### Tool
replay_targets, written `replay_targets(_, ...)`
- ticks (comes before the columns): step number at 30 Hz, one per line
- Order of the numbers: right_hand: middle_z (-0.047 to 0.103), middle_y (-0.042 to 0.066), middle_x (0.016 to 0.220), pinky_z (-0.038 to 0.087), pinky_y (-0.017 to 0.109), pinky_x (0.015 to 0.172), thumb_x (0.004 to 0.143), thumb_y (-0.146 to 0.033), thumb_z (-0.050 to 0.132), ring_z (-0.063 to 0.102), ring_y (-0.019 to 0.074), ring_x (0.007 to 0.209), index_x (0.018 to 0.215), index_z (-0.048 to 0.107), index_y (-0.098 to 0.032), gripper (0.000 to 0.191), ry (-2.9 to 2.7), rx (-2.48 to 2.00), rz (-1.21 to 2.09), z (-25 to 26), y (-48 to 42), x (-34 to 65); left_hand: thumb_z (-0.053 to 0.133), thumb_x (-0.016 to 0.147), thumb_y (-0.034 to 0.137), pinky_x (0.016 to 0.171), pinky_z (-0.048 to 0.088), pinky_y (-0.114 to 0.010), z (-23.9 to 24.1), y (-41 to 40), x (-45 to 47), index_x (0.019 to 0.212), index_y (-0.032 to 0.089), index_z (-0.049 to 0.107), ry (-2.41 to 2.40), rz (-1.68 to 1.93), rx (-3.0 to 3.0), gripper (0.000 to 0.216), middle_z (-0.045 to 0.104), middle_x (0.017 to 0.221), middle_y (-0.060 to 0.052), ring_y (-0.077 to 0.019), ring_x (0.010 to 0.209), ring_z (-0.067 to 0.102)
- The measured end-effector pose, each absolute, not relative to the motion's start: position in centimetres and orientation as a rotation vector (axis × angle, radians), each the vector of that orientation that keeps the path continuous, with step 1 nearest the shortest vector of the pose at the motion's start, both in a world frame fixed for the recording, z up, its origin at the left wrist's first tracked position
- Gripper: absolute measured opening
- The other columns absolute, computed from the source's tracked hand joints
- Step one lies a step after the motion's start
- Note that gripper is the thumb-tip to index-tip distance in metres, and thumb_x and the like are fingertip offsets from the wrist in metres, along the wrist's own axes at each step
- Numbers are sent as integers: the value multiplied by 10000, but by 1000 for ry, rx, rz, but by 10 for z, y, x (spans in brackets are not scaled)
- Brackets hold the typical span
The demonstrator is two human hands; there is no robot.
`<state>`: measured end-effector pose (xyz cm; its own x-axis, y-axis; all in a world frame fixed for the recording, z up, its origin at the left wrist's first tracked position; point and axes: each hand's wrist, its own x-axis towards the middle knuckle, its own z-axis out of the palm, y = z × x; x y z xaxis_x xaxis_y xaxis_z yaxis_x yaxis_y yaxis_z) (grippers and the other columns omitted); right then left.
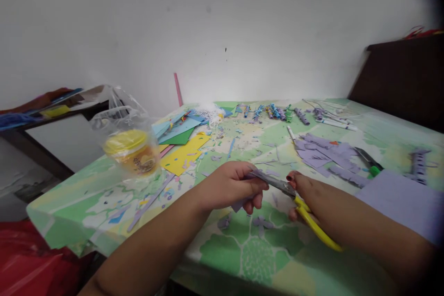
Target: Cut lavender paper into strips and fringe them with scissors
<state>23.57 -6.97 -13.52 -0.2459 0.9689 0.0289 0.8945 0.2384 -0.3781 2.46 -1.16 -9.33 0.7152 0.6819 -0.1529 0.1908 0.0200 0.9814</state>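
Small piece of purple paper [237, 205] is held above the tabletop [69, 212], just in from the middle of the near edge; it's pinched btwn thumb and curled fingers of the L hand [240, 187], mostly hidden by them. Yellow-handled scissors [317, 227] are gripped in the R hand [305, 194], fingers bent round the handle; whether they're through the loops can't be told. Blades are pointed at the L hand and look almost together; exact gap can't be seen.

Main risk, as judged: L fingertips could be nicked, since paper is gripped so close to the blades. A crooked or too-deep cut could also be caused if the small piece is twisted or let slip, w/ so little of it left to hold. Lobed cut-outs [262, 225] lie below, near the near edge, & could be brushed off or creased by a wrist. Large purple sheet [398, 201], toward the right edge, is partly under the R forearm's line & might be dragged or bent if the elbow's dropped.
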Motion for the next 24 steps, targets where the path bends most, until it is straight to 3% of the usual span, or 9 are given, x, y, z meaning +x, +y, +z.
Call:
replay_targets(5, 597, 113, 975, 441, 336, 703, 785, -355, 508, 600, 240, 807, 1005, 462, -189, 280, -2287, -1747, 314, -132, -69, 243, 609, 718, 238, 471, 453, -166, -98, -6, 23, 718, 144, 567, 676, 387, 1468, 103, 643, 636, 11, -64, 501, 586)
replay_targets(9, 586, 116, 986, 433, 346, 727, 774, -380, 513, 583, 261, 864, 1031, 453, -181, 331, -2295, -1772, 284, -130, -67, 247, 601, 724, 242, 489, 455, -183, -100, -5, 24, 761, 150, 578, 706, 404, 1444, 103, 638, 623, 11, -69, 500, 577)
replay_targets(13, 578, 119, 1018, 431, 367, 753, 757, -405, 543, 563, 279, 917, 1069, 437, -189, 395, -2276, -1811, 342, -127, -67, 249, 523, 775, 231, 458, 400, -159, -95, -8, 25, 668, 149, 566, 775, 521, 1590, 141, 583, 566, 34, -50, 466, 523)
replay_targets(17, 578, 114, 1013, 431, 361, 753, 755, -394, 555, 563, 270, 904, 1063, 443, -193, 384, -2270, -1768, 409, -128, -69, 248, 466, 782, 142, 520, 400, -156, -94, -12, 26, 572, 139, 542, 806, 582, 1836, 223, 536, 528, 38, -44, 498, 509)
replay_targets(24, 594, 111, 970, 436, 357, 732, 786, -403, 523, 582, 252, 827, 1081, 437, -178, 381, -2281, -1715, 523, -132, -69, 242, 463, 798, 208, 503, 389, -169, -99, -17, 31, 544, 143, 518, 773, 512, 1836, 269, 513, 512, 37, -51, 474, 489)
